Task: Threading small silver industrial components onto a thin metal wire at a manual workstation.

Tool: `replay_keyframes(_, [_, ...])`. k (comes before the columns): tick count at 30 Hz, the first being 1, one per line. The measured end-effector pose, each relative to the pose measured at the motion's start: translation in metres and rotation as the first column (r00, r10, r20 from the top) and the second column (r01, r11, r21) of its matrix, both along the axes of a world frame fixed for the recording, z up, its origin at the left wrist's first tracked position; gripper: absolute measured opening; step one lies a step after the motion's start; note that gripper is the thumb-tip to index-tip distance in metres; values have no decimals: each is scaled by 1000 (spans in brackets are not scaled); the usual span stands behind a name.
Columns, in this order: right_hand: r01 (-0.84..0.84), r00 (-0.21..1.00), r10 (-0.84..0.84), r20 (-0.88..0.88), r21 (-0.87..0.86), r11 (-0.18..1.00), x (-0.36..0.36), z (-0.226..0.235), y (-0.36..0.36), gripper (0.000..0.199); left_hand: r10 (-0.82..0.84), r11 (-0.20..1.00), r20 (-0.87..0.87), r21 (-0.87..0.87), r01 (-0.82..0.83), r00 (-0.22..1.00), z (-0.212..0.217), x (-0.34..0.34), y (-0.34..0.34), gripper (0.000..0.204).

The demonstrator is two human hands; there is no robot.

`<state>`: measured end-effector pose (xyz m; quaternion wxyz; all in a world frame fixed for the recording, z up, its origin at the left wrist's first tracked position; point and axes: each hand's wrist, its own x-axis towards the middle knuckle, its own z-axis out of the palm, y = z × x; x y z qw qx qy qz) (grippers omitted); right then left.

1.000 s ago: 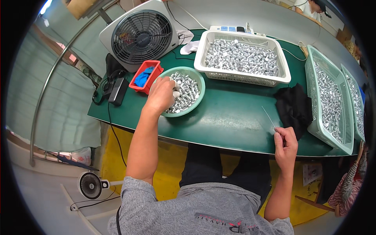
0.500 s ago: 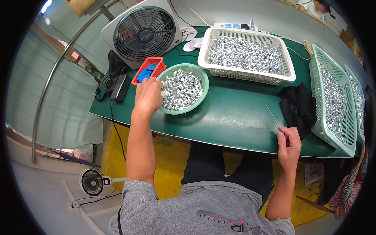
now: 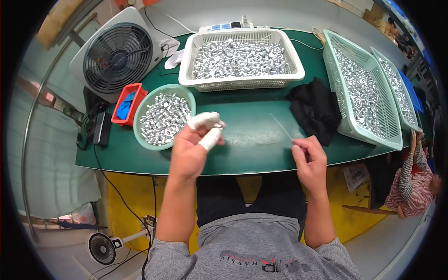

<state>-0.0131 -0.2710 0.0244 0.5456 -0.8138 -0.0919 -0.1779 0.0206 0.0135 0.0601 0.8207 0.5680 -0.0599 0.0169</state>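
Note:
My left hand (image 3: 189, 151), with white covers on the thumb and a finger, is closed in a pinch on a small silver metal part (image 3: 218, 125). It is in front of the right rim of a round pale green bowl (image 3: 156, 147), which is heaped with similar small metal parts (image 3: 163, 116). Near the table's front edge, my right hand (image 3: 311, 163) grips a thin straight rod (image 3: 281, 126) between thumb and fingers, its free end pointing up and left. What the rod is made of is hard to make out.
A white basket (image 3: 242, 84) and two pale green baskets (image 3: 345, 123) hold many metal parts. Black cloth (image 3: 315, 109) lies by my right hand. A red bin (image 3: 136, 105) with blue material, a box fan (image 3: 116, 58) and a black adapter (image 3: 101, 128) stand left. Another person (image 3: 410, 184) is at right.
My left hand has come from the bowl toward the right and nearer me, now with a small metal part in its fingers. My right hand still grips the rod. The whole view has shifted.

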Motion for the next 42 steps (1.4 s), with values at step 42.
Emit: replay_keyframes(42, [-151,980,174,-101,202,968,-35,20,31,13,-304,848,-95,-481,224,948,-58,-5,-46,28])
